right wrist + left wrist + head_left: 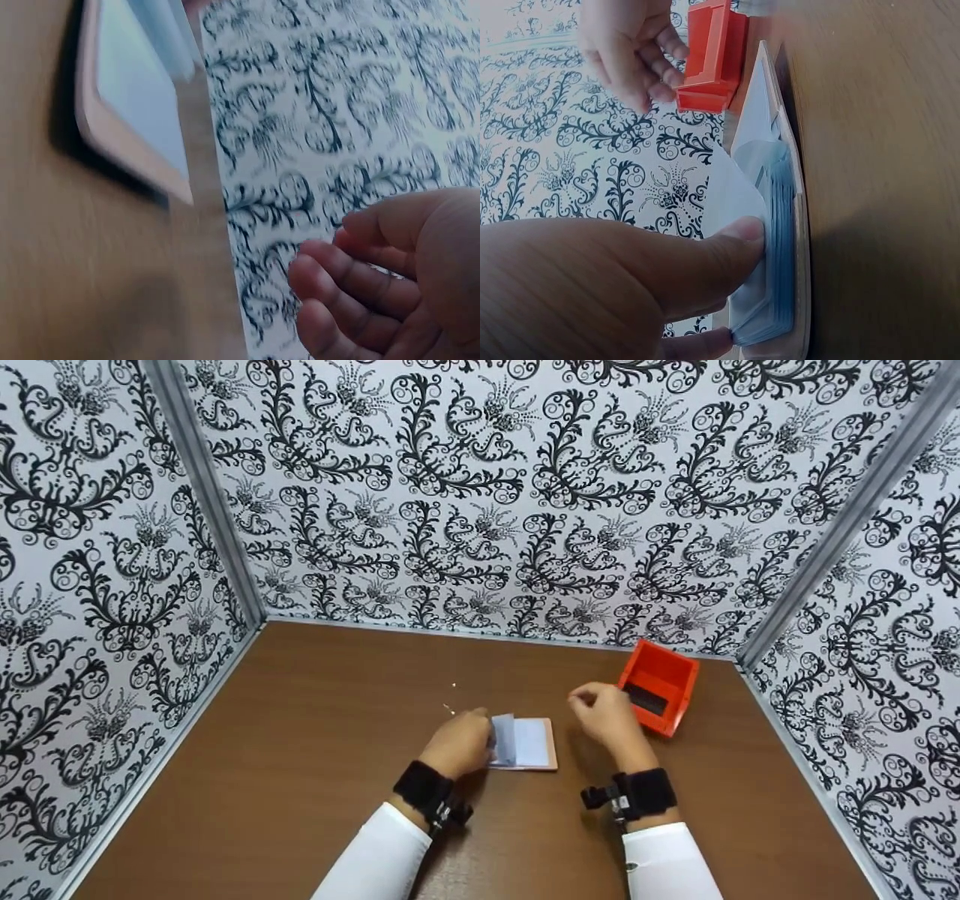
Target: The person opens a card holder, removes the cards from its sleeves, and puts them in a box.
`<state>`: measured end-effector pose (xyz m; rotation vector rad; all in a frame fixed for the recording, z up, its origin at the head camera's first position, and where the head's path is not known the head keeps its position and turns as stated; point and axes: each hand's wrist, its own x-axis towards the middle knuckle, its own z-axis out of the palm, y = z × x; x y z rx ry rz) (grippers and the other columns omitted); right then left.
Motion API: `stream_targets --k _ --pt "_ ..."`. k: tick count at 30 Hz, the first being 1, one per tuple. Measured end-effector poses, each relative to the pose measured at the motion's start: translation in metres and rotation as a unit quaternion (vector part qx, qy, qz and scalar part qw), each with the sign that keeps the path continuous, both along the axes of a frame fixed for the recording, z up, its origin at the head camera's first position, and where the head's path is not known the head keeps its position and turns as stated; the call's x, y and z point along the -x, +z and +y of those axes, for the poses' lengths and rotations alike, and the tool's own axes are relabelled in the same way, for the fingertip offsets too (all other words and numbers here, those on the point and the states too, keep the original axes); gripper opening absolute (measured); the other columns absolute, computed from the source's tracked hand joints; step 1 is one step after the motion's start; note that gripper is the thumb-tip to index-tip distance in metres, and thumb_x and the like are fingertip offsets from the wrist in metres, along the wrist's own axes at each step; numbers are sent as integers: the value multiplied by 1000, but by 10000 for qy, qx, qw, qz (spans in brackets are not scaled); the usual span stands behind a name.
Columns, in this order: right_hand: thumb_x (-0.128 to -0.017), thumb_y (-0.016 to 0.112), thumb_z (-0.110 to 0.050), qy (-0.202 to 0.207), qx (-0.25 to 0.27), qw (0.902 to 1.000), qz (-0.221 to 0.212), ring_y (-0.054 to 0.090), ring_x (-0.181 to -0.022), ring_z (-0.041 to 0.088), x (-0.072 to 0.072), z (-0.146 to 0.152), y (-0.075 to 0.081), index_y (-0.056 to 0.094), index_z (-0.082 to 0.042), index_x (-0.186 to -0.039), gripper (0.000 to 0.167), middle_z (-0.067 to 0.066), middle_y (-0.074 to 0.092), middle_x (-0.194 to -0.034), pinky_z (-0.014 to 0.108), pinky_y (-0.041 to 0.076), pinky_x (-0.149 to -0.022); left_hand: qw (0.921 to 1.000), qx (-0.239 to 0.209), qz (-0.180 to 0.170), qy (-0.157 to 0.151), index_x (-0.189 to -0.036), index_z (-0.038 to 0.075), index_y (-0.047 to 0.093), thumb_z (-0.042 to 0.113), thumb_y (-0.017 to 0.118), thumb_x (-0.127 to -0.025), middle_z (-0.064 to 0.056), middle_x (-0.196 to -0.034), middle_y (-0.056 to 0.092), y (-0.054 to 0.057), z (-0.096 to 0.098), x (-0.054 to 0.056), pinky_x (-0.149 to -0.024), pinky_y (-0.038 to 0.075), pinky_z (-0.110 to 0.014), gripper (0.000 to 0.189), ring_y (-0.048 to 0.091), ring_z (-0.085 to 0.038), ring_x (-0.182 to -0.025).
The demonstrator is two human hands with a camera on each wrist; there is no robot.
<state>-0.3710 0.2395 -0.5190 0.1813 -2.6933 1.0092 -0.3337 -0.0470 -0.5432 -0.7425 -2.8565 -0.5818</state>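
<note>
A small card holder (534, 742) with a tan cover and a stack of thin clear sleeves (780, 240) lies spread on the brown table. My left hand (461, 742) is at its left side, pinching raised sleeves, with the thumb pressed on them in the left wrist view. To the right of the card holder and apart from it, my right hand (606, 712) hovers with loosely curled fingers (360, 277) and nothing visible in them. In the head view, that hand partly overlaps the near left edge of a red bin (679, 712).
Inside the red bin lies a dark flat piece (645, 699). Tiny shiny specks (450, 709) show on the table (337, 697) beyond my left hand. Patterned black-and-white walls (480, 510) with grey metal edging stand behind and on both sides.
</note>
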Motion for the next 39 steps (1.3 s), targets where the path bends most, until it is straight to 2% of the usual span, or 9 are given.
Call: stream_targets --k 5,9,13,17,21,25,32,39 --pt "-103 78 -14 729 78 9964 -425 79 -107 32 -3 -22 -3 86 -4 -111 15 12 86 -112 55 63 -103 10000 -13 -81 39 -83 10 82 13 92 -87 -7 -99 75 0 0 0 -77 65 -42 11 72 -24 -81" --pt "-104 78 -12 1284 15 9898 -618 78 -102 25 -5 -32 -7 86 -3 -113 16 11 85 -110 49 65 -99 9999 5 -90 44 -83 10 81 13 92 -87 -7 -97 74 0 0 1 -74 64 -41 12 70 -22 -78" --pt "-105 77 -14 1656 -32 9828 -822 76 -101 21 -7 -39 -12 86 -4 -117 18 10 85 -112 45 65 -96 9998 60 -160 86 -87 10 81 15 93 -88 -6 -98 75 1 0 1 -77 64 -42 13 71 -22 -81" --pt "-105 77 -16 1884 -219 9766 -1012 76 -103 21 -8 -43 -17 85 -4 -120 21 11 85 -115 45 64 -97 9996 110 -200 143 -92 8 80 17 95 -88 -6 -100 76 0 0 2 -81 65 -44 18 74 -23 -85" --pt "-104 79 -17 1934 -377 9740 -1114 78 -107 25 -9 -44 -21 85 -3 -120 22 12 85 -117 49 65 -99 9997 136 -171 148 -92 8 81 17 94 -90 -6 -100 76 0 0 2 -81 66 -45 16 75 -24 -85" --pt "-103 79 -16 1896 -413 9744 -1137 79 -109 27 -9 -44 -22 85 -4 -118 20 13 86 -118 52 65 -102 9997 223 16 57 -86 11 82 9 89 -90 -6 -97 76 -1 0 2 -78 65 -46 9 76 -27 -84" --pt "-103 79 -17 1859 -457 9748 -1147 80 -109 28 -9 -46 -22 85 -4 -116 19 12 86 -116 54 65 -103 9992 288 277 -22 -83 11 80 -1 85 -85 -7 -94 76 -3 -1 2 -77 65 -47 13 76 -30 -84" --pt "-103 79 -16 1826 -467 9754 -1145 80 -109 28 -10 -46 -22 85 -4 -116 18 12 86 -115 54 65 -103 9993 216 274 150 -90 8 77 0 82 -89 -10 -95 78 -4 0 2 -78 66 -50 10 78 -33 -88"
